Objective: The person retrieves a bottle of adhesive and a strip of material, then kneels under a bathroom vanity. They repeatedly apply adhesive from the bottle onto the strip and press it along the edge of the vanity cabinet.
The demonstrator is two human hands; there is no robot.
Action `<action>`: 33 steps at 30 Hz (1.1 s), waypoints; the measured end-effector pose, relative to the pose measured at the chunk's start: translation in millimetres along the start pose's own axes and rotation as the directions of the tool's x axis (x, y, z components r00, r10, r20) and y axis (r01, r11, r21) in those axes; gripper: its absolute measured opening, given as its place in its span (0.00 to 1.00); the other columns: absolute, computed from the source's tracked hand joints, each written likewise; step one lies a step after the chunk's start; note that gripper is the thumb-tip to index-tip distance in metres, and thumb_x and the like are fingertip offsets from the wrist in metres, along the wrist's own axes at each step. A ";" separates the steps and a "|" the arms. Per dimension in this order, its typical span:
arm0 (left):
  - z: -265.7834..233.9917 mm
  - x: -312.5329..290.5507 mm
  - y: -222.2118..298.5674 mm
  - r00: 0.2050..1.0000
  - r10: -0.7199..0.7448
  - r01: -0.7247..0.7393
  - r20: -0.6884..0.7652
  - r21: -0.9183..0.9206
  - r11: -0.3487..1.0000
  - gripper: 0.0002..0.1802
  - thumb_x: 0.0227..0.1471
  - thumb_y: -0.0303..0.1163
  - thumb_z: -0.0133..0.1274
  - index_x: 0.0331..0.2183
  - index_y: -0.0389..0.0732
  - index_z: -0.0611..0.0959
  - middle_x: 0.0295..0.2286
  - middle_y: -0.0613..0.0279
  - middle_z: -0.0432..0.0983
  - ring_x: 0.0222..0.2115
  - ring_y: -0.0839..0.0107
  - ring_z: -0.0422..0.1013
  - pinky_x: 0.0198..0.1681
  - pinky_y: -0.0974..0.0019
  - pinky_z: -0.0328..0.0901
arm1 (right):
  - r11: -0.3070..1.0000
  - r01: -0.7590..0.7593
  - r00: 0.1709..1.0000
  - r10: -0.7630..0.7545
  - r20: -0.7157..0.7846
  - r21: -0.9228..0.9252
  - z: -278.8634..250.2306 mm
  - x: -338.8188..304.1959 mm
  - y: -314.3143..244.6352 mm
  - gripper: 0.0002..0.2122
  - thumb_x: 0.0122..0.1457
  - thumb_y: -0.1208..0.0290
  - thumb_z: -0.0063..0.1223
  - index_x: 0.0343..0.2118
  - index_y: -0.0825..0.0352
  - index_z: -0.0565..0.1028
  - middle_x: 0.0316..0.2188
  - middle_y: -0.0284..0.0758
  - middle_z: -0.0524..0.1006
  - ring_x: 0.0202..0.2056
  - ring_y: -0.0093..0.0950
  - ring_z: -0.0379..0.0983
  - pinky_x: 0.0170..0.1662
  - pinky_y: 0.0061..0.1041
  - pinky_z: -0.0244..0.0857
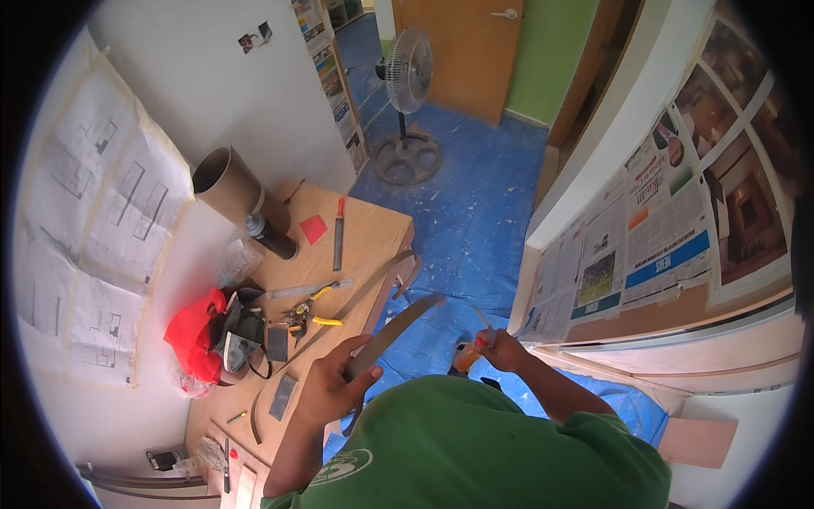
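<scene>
My left hand [332, 388] is closed on a thin grey-brown edging strip [402, 327], pinched between thumb and fingers. The strip curves up and away to the right, its far end free in the air. To the right, my right hand [509, 353] is closed around a small tool with a red part [484, 340] and a thin pale tip pointing up and left; its exact kind is unclear. Just below that hand shows an amber-coloured container [464, 357], partly hidden by my green shirt. A second long strip [360, 297] lies along the table edge, its end curling past the corner.
On the wooden table [373, 222] lie a file with a red handle [339, 236], yellow-handled pliers [322, 293], a red bag [197, 339], a black bottle [271, 237] and sandpaper [313, 229]. A fan [409, 76] stands on blue floor sheeting [483, 195]. Newspaper [627, 254] covers the right panel.
</scene>
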State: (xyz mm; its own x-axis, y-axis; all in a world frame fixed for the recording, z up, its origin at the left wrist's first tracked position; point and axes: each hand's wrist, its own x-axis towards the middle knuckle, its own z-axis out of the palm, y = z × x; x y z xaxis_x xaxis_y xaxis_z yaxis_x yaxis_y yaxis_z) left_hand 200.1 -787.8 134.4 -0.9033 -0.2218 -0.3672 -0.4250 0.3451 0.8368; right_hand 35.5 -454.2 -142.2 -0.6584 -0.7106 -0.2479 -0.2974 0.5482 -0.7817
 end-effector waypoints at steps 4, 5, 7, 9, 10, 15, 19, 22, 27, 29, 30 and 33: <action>27.4 61.1 47.9 0.974 0.228 -0.228 0.019 -0.016 0.974 0.28 0.54 0.27 0.64 0.55 0.32 0.76 0.21 0.66 0.77 0.21 0.83 0.70 0.24 0.74 0.60 | 0.986 0.165 0.967 -0.161 -0.196 0.003 -81.7 9.9 -22.1 0.12 0.63 0.61 0.58 0.40 0.65 0.77 0.34 0.47 0.79 0.35 0.49 0.76 0.41 0.43 0.70; 32.4 78.0 63.4 0.975 0.219 -0.215 0.049 -0.075 0.974 0.28 0.54 0.27 0.63 0.55 0.32 0.76 0.21 0.66 0.76 0.20 0.83 0.70 0.23 0.74 0.61 | 0.980 0.199 0.948 -0.192 -0.253 0.006 -99.9 9.6 -28.0 0.12 0.63 0.62 0.58 0.42 0.66 0.76 0.36 0.46 0.80 0.36 0.48 0.76 0.42 0.42 0.71; 44.0 110.2 96.0 0.975 0.208 -0.203 0.075 -0.069 0.977 0.27 0.54 0.27 0.63 0.55 0.32 0.77 0.21 0.67 0.76 0.20 0.83 0.70 0.23 0.74 0.61 | 0.980 0.194 0.928 -0.198 -0.316 -0.045 -131.0 9.9 -27.6 0.14 0.64 0.63 0.58 0.47 0.66 0.75 0.42 0.46 0.79 0.40 0.47 0.75 0.45 0.42 0.70; 51.8 141.8 129.1 0.980 0.168 -0.164 0.110 -0.047 0.985 0.27 0.56 0.29 0.62 0.56 0.33 0.78 0.21 0.66 0.76 0.19 0.83 0.70 0.22 0.73 0.62 | 0.977 0.197 0.907 -0.214 -0.363 -0.083 -160.2 11.2 -32.9 0.16 0.64 0.65 0.57 0.51 0.66 0.74 0.46 0.45 0.78 0.43 0.46 0.74 0.48 0.41 0.69; 56.7 159.2 138.5 0.976 0.181 -0.176 0.120 -0.056 0.983 0.28 0.56 0.30 0.62 0.57 0.33 0.78 0.21 0.65 0.76 0.19 0.82 0.70 0.22 0.73 0.63 | 0.973 0.208 0.898 -0.229 -0.376 -0.096 -176.9 13.3 -40.2 0.17 0.65 0.65 0.57 0.53 0.66 0.73 0.48 0.45 0.77 0.45 0.46 0.73 0.50 0.41 0.69; 81.2 250.2 162.7 0.948 0.253 -0.226 0.192 -0.150 0.962 0.29 0.57 0.32 0.62 0.58 0.34 0.77 0.22 0.65 0.77 0.17 0.80 0.70 0.22 0.72 0.65 | 0.984 0.140 0.891 -0.173 -0.420 -0.107 -244.7 39.7 -57.6 0.15 0.67 0.65 0.53 0.52 0.68 0.74 0.54 0.46 0.74 0.50 0.44 0.72 0.55 0.38 0.66; 95.3 342.3 168.4 0.904 0.348 -0.293 0.247 -0.235 0.927 0.29 0.56 0.32 0.63 0.58 0.36 0.78 0.22 0.66 0.77 0.17 0.81 0.70 0.21 0.73 0.65 | 0.975 0.159 0.841 -0.215 -0.497 -0.152 -295.3 78.2 -63.1 0.12 0.66 0.65 0.54 0.43 0.70 0.74 0.60 0.51 0.68 0.54 0.47 0.71 0.55 0.37 0.66; 93.1 409.8 185.2 0.863 0.388 -0.271 0.323 -0.353 0.895 0.30 0.55 0.32 0.64 0.58 0.36 0.78 0.22 0.66 0.78 0.18 0.81 0.70 0.23 0.73 0.66 | 0.981 0.075 0.827 -0.160 -0.538 -0.176 -333.1 115.6 -68.6 0.11 0.64 0.68 0.56 0.43 0.70 0.74 0.61 0.50 0.68 0.49 0.46 0.75 0.56 0.39 0.67; 95.3 517.9 222.7 0.771 0.549 -0.473 0.322 -0.287 0.833 0.29 0.55 0.33 0.64 0.57 0.36 0.78 0.29 0.60 0.82 0.26 0.77 0.74 0.33 0.70 0.70 | 0.994 -0.015 0.802 -0.055 -0.595 -0.111 -393.8 188.9 -69.3 0.11 0.65 0.67 0.56 0.42 0.71 0.75 0.65 0.52 0.63 0.50 0.45 0.75 0.57 0.40 0.66; 86.1 547.1 248.4 0.746 0.540 -0.485 0.389 -0.239 0.841 0.29 0.55 0.33 0.63 0.57 0.36 0.79 0.31 0.58 0.82 0.27 0.76 0.75 0.34 0.69 0.71 | 0.995 -0.024 0.795 -0.040 -0.605 -0.096 -414.4 216.5 -63.7 0.12 0.65 0.67 0.55 0.43 0.71 0.75 0.66 0.52 0.62 0.54 0.45 0.73 0.59 0.40 0.65; 83.3 562.3 258.4 0.734 0.538 -0.494 0.414 -0.219 0.842 0.29 0.56 0.33 0.63 0.57 0.35 0.78 0.31 0.57 0.82 0.27 0.76 0.75 0.34 0.69 0.71 | 0.996 -0.023 0.790 -0.037 -0.612 -0.091 -424.2 230.8 -59.9 0.12 0.65 0.66 0.55 0.43 0.71 0.75 0.67 0.53 0.62 0.55 0.45 0.71 0.60 0.40 0.64; 79.5 603.0 289.8 0.712 0.479 -0.485 0.514 -0.134 0.864 0.28 0.57 0.35 0.61 0.57 0.36 0.78 0.32 0.54 0.83 0.27 0.74 0.77 0.35 0.67 0.71 | 0.991 -0.023 0.787 -0.062 -0.614 -0.130 -458.3 269.2 -55.6 0.13 0.66 0.64 0.55 0.45 0.70 0.75 0.68 0.51 0.61 0.59 0.45 0.69 0.61 0.39 0.63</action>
State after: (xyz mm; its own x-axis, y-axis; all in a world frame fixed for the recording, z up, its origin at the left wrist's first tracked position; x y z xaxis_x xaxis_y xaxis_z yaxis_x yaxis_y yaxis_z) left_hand -472.4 -749.0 123.2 -0.8767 0.4761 -0.0687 0.0790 0.2834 0.9558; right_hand -442.1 -473.9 96.7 -0.9243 -0.3220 0.2048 -0.3690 0.6172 -0.6949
